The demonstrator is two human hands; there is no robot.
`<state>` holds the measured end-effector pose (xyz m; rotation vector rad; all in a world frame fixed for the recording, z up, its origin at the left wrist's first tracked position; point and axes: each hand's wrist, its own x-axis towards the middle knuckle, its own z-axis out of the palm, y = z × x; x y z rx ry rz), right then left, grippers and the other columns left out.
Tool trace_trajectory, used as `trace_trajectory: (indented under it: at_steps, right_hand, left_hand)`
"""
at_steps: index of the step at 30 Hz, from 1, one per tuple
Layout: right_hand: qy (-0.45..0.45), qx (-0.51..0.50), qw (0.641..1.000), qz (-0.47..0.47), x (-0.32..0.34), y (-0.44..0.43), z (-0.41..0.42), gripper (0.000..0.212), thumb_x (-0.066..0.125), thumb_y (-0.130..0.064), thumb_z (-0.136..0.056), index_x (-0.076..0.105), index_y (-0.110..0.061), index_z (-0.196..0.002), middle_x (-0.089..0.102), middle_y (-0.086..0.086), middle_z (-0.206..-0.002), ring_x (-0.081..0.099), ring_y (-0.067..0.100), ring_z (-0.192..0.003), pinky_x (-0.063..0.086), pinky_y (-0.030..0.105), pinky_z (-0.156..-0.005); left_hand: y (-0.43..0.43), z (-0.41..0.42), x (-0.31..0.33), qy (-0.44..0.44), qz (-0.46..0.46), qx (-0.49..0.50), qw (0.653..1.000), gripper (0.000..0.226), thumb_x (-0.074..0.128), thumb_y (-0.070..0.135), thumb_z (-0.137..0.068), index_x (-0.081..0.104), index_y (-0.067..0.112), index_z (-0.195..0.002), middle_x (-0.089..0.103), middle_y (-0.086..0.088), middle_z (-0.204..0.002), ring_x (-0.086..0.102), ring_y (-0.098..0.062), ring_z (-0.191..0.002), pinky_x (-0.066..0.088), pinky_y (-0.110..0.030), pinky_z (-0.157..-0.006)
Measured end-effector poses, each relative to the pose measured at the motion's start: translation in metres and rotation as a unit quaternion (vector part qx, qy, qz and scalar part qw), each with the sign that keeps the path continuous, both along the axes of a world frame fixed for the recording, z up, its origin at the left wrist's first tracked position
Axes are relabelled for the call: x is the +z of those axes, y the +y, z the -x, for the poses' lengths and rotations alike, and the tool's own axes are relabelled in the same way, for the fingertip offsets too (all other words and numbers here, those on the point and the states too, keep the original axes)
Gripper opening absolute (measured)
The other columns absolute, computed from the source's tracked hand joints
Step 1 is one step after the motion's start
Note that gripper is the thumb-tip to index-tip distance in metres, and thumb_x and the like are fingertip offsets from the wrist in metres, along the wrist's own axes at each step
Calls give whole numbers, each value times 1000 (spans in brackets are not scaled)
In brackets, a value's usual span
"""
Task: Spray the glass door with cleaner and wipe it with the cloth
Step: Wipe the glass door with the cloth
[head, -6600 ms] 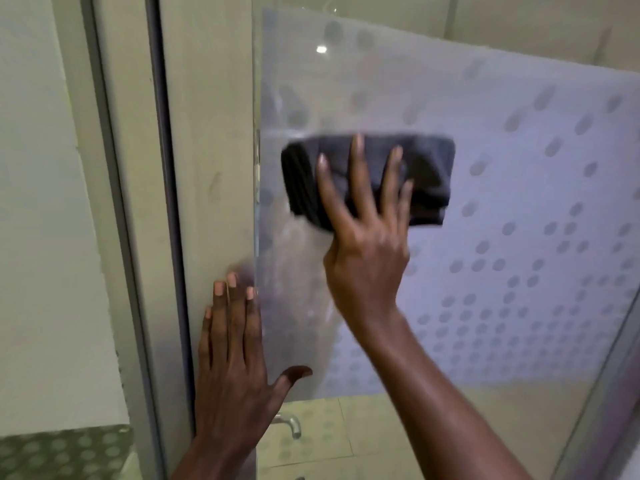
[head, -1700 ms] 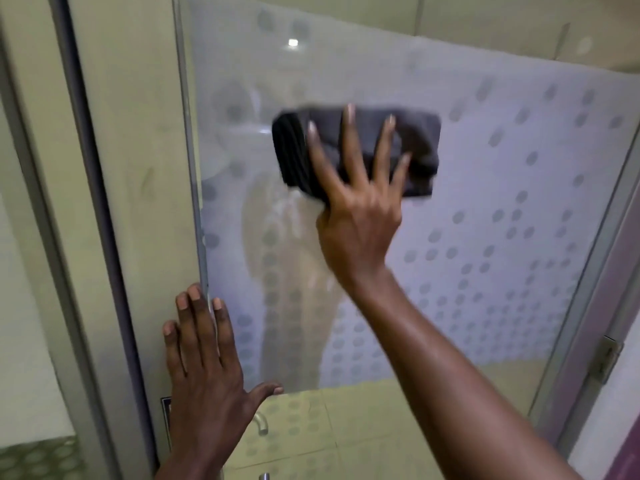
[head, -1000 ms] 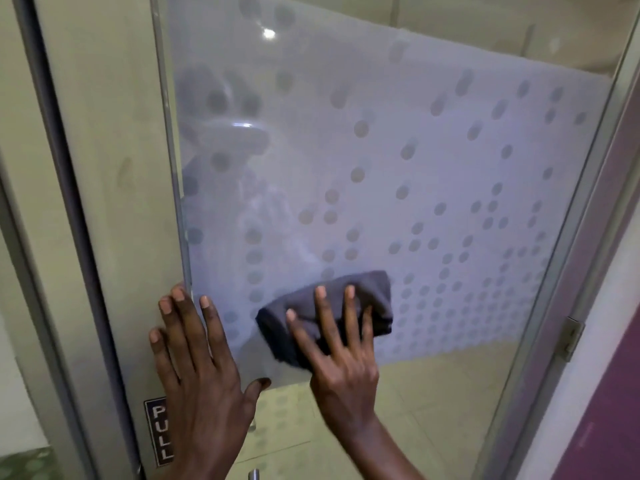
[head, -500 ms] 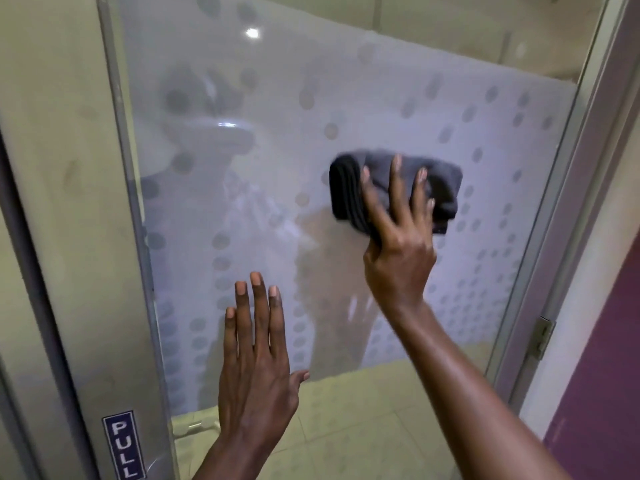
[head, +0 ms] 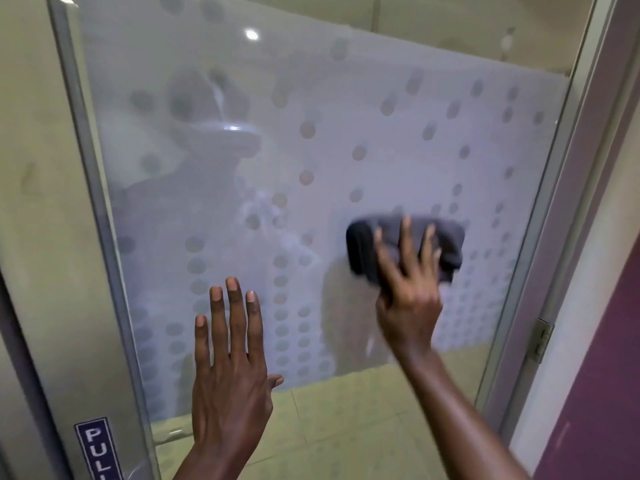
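**One glass door [head: 381, 140], two hands, one cloth**

One large pane fills most of the view. A frosted film with rows of round dots covers it from near the top down to a clear strip at the bottom, through which pale floor tiles [head: 346, 420] show. A metal edge strip [head: 93, 209] bounds the pane on the left, and a metal frame post [head: 568, 209] bounds it on the right, with one hinge [head: 541, 341] low on that post. A purple wall [head: 609, 375] stands just beyond the post. The frosted area above and between the two hands is open.

The left hand [head: 228, 382] lies flat on the lower left of the glass, its four fingers straight and close together and the thumb stretched out to the side. The right hand [head: 408, 306] presses one folded dark grey cloth [head: 450, 244] against the glass. The cloth sits on the right part of the frosted film, near the right frame but apart from it. That hand's fingers are spread and laid over the cloth; its thumb is hidden. One blue "PULL" label [head: 95, 448] sits at the bottom left, beside the edge strip.
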<state>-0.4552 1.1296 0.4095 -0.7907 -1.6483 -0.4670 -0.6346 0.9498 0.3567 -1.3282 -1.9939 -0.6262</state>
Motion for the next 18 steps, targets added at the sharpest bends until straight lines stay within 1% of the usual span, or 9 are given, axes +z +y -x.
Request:
trace_trajectory:
  at_steps: [2, 4, 6, 8, 10, 13, 16, 18]
  right_hand:
    - [32, 15, 999, -26, 71, 20, -9, 86, 48, 17, -83, 56, -25, -158, 42, 18, -171, 30, 55, -160, 43, 66, -120]
    - [52, 28, 998, -32, 131, 36, -18, 85, 48, 14, -85, 56, -29, -158, 43, 12, -172, 32, 52, -160, 47, 62, -119]
    - [53, 35, 998, -30, 163, 43, -25, 88, 46, 13, -86, 52, -33, -160, 40, 6, -174, 30, 48, -163, 48, 60, -120]
    - [45, 39, 998, -27, 165, 45, -27, 91, 44, 14, -86, 48, -35, -163, 36, 3, -177, 25, 45, -165, 47, 64, -120]
    - [43, 44, 998, -25, 143, 44, -28, 93, 44, 14, -85, 46, -35, -164, 33, 3, -178, 21, 44, -166, 48, 67, -117]
    - [55, 42, 998, -13, 83, 43, -29, 96, 47, 15, -80, 48, -32, -163, 34, 6, -177, 21, 42, -167, 52, 67, -111]
    - [58, 18, 998, 19, 7, 32, -27, 101, 49, 17, -73, 50, -31, -162, 36, 6, -176, 23, 39, -167, 56, 62, -106]
    - [49, 4, 997, 59, -42, 18, -23, 104, 45, 16, -70, 50, -31, -162, 36, 4, -176, 24, 37, -167, 60, 58, -97]
  left_hand:
    - [1, 0, -1, 2, 0, 4, 1000, 166, 111, 46, -44, 18, -4, -173, 4, -29, -184, 2, -50, -172, 5, -61, -138]
    - [1, -2, -1, 5, -1, 8, 1000, 167, 111, 45, -44, 17, -4, -173, 4, -29, -184, 3, -50, -172, 6, -62, -138]
    - [2, -2, -2, 5, 0, 12, 1000, 166, 111, 44, -45, 17, -4, -173, 3, -29, -184, 3, -50, -172, 5, -62, -138]
    - [2, -2, -3, 5, 0, 16, 1000, 166, 111, 44, -45, 16, -4, -173, 3, -28, -185, 3, -49, -173, 1, -60, -140]
    - [2, -2, -3, 6, 5, 21, 1000, 167, 110, 45, -46, 16, -3, -174, 2, -28, -185, 3, -49, -173, -3, -59, -140]
    - [1, -3, -2, 10, 9, 31, 999, 166, 109, 47, -47, 14, -3, -174, 2, -29, -184, 3, -50, -172, -5, -60, -140]
    - [1, -3, -1, 16, 8, 39, 999, 167, 108, 52, -49, 12, -3, -174, 1, -29, -185, 2, -49, -173, -7, -60, -139]
    - [-1, -1, -3, 23, -3, 32, 999, 163, 106, 55, -53, 12, -1, -175, 1, -28, -185, 2, -48, -173, -4, -61, -139]
